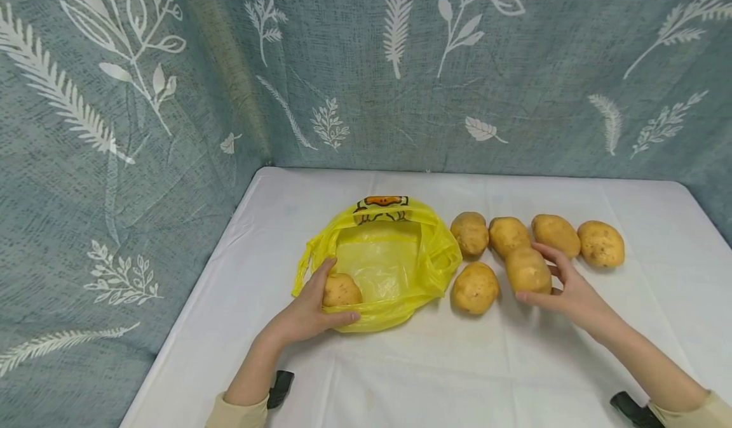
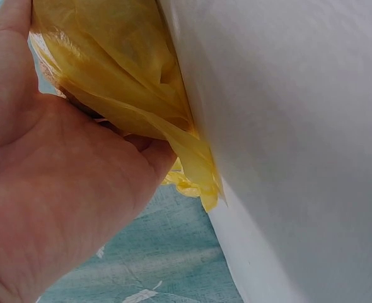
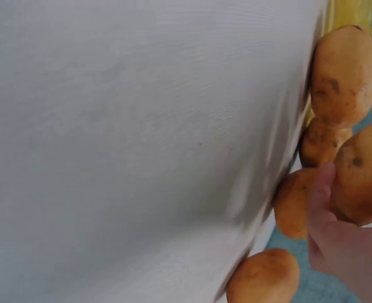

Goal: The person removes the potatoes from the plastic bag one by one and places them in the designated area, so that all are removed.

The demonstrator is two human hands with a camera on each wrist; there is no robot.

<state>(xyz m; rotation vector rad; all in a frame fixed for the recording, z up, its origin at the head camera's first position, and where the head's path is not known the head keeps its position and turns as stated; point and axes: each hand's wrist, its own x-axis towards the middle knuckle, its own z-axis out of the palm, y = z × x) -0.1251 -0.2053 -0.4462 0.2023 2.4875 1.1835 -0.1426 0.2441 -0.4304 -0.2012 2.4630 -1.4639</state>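
A yellow plastic bag (image 1: 440, 250) lies on its side with its mouth open toward me. One potato (image 1: 342, 289) sits just inside the front left of the mouth. My left hand (image 1: 305, 310) grips the bag's rim beside that potato, the thumb along the front edge; the left wrist view shows yellow film (image 2: 110, 69) bunched against the palm. Over to the right, my right hand (image 1: 574, 291) holds another potato (image 1: 527, 270) between thumb and fingers. In the right wrist view this held potato (image 3: 366, 177) has dark spots and overlaps others behind it.
Several loose potatoes lie right of the bag: one (image 1: 474, 288) in front, the others, such as the rightmost potato (image 1: 600, 244), in a row behind. A white cloth (image 1: 412, 383) covers the table. A blue-green leaf-patterned curtain (image 1: 366, 98) hangs behind and at the left.
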